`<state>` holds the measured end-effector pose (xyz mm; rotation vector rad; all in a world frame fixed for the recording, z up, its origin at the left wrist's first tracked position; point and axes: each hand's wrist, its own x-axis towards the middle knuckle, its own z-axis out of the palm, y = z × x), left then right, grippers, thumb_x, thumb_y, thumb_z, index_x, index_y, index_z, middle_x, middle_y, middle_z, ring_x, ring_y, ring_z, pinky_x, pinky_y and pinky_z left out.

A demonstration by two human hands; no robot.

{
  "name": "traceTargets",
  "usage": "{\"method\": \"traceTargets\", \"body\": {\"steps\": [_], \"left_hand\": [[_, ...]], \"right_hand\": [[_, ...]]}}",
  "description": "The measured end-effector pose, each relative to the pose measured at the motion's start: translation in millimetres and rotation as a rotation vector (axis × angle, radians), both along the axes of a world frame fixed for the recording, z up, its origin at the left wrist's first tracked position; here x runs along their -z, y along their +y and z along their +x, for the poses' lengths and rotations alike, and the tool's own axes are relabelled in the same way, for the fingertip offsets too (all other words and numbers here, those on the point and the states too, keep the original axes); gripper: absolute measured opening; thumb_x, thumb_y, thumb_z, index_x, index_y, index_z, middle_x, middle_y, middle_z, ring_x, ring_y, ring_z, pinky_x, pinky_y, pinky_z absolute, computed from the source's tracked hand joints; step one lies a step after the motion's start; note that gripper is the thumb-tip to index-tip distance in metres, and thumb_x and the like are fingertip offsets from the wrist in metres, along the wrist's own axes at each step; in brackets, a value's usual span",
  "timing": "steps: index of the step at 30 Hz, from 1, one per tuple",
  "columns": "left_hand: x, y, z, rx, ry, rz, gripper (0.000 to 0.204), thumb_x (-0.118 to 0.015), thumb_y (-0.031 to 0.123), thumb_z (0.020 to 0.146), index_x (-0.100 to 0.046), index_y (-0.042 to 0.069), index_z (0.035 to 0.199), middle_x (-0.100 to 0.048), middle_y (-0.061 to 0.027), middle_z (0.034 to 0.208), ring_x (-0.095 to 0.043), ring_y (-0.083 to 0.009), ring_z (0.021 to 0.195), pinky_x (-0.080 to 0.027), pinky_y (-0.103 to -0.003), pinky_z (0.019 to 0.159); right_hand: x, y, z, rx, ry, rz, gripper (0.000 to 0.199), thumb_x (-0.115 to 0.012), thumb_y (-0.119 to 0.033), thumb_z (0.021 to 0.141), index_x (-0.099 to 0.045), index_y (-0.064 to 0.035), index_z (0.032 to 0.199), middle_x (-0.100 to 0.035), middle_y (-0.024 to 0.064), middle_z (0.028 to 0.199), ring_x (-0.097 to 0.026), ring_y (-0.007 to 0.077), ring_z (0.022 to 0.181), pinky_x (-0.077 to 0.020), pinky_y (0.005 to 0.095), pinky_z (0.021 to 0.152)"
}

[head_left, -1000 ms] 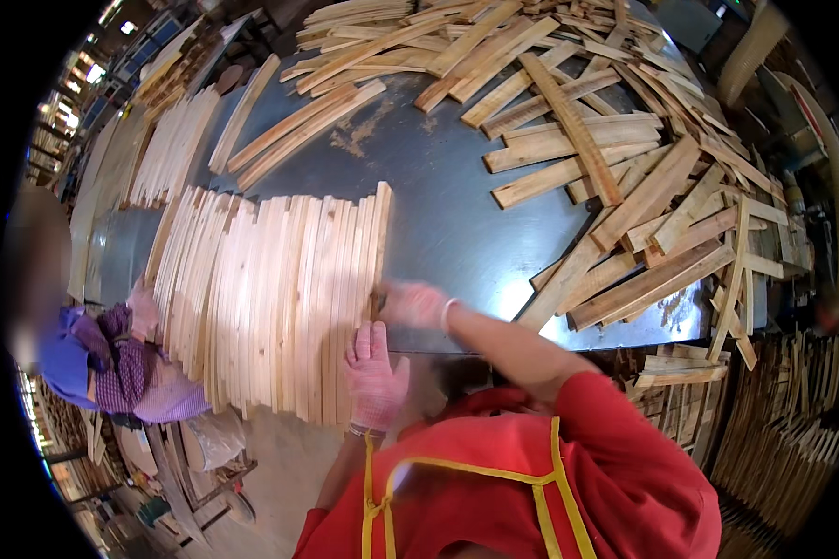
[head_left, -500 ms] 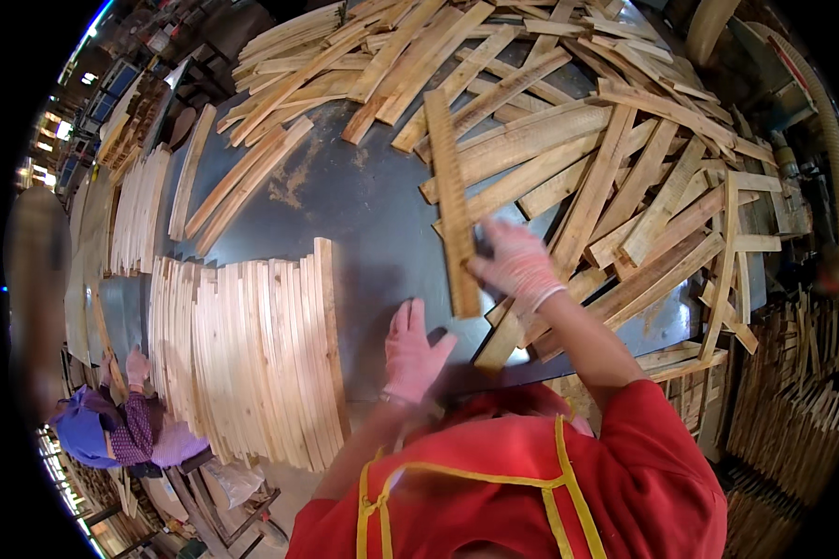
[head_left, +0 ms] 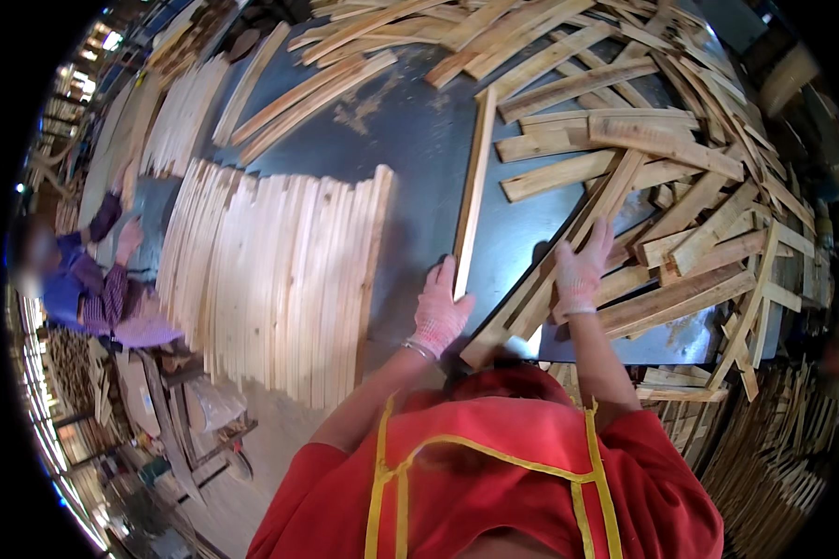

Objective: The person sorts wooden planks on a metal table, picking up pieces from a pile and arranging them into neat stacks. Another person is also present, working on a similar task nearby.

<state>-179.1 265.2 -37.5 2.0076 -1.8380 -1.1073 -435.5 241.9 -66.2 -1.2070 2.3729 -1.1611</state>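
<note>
My left hand (head_left: 441, 307), in a pale pink glove, is closed on the near end of a narrow wooden strip (head_left: 476, 191) that stands on edge and points away from me across the dark tabletop (head_left: 426, 200). To the right, my gloved right hand (head_left: 583, 270) is at a long slanting wooden plank (head_left: 615, 191), its thumb on one side and its fingers on the other; how firmly it grips I cannot make out. Left of my left hand lies a row of pale strips (head_left: 289, 270), side by side.
Loose planks (head_left: 708, 252) lie crisscrossed in a heap on the right and far side. Two separate strips (head_left: 317, 102) rest at the far left. Another person (head_left: 103, 279) works at the left edge. A wooden stand (head_left: 177, 433) is on the floor at the lower left.
The strip my right hand held has passed into my left hand and turned onto its edge. My right hand has moved right onto another plank. The whole view has shifted.
</note>
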Motion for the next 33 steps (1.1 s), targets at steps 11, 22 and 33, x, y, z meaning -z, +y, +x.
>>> {"method": "traceTargets", "body": {"steps": [11,22,33], "left_hand": [[7.7,129.7,121.1,-0.212,0.123,-0.156,0.073,-0.069,0.02,0.089,-0.045,0.005,0.156,-0.055,-0.0261,0.147,-0.059,-0.0456,0.131,-0.049,-0.052,0.109],[-20.9,101.1,103.9,0.297,-0.25,-0.511,0.079,-0.081,0.036,0.083,-0.051,0.002,0.147,-0.051,-0.0164,0.147,-0.049,-0.0366,0.137,-0.043,-0.053,0.108],[12.0,96.0,106.8,0.021,0.067,-0.117,0.073,-0.079,0.018,0.083,-0.052,0.01,0.151,-0.063,-0.02,0.13,-0.063,-0.0397,0.116,-0.053,-0.046,0.1]], "right_hand": [[-6.5,87.9,174.6,-0.512,-0.337,0.018,0.087,-0.069,-0.007,0.085,-0.034,-0.0067,0.164,-0.042,0.0219,0.161,-0.048,0.0375,0.145,-0.0405,0.0365,0.12],[-78.1,-61.1,183.0,-0.967,0.407,0.163,0.055,-0.066,-0.012,0.082,-0.062,-0.0095,0.137,-0.069,0.0189,0.129,-0.062,0.038,0.127,-0.0469,0.0465,0.112],[-75.0,-75.6,50.7,-0.698,-0.294,0.392,0.07,-0.065,-0.035,0.1,-0.043,-0.006,0.159,-0.066,0.0229,0.137,-0.064,0.0357,0.126,-0.0483,0.0419,0.108]]}}
